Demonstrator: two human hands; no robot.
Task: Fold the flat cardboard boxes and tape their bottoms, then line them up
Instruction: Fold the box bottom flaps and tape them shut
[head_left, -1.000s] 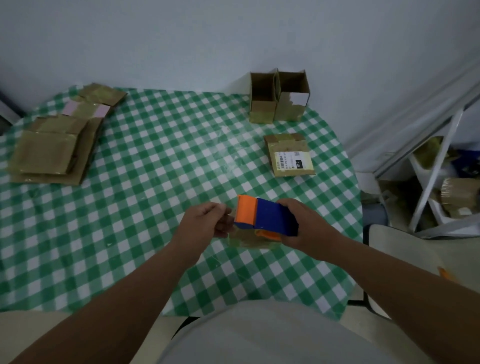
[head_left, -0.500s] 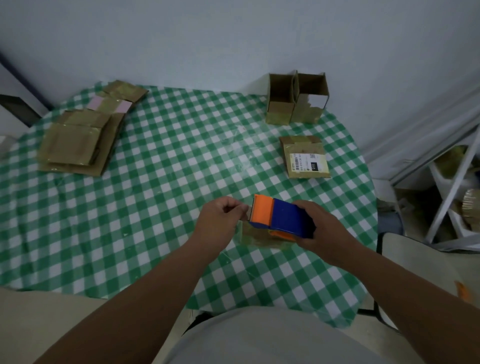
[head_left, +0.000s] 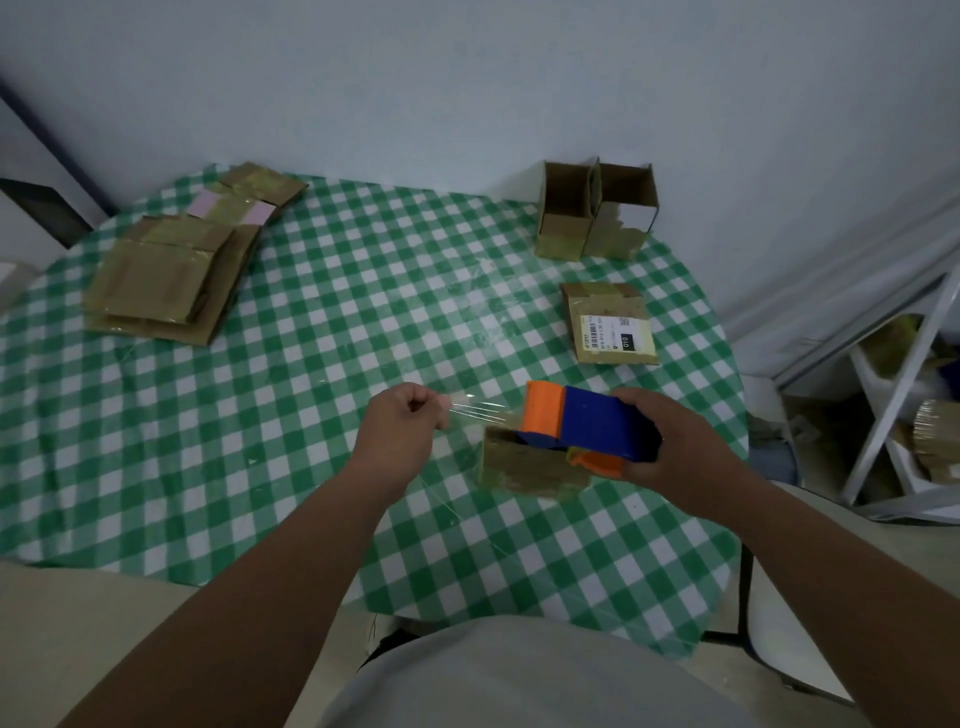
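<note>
My right hand grips a blue and orange tape dispenser just above a small folded cardboard box on the checked table. My left hand pinches the end of the clear tape, which stretches from the dispenser's orange mouth to my fingers. Two assembled open boxes stand side by side at the table's far right. A closed box with a shipping label lies in front of them. A stack of flat cardboard boxes lies at the far left.
The round table has a green and white checked cloth and stands against a pale wall. A white metal rack with cardboard items is on the floor to the right. A pale chair seat sits at the lower right.
My left hand has drawn away to the left from the dispenser, pulling out a length of clear tape. The view has shifted, so the table appears further right.
</note>
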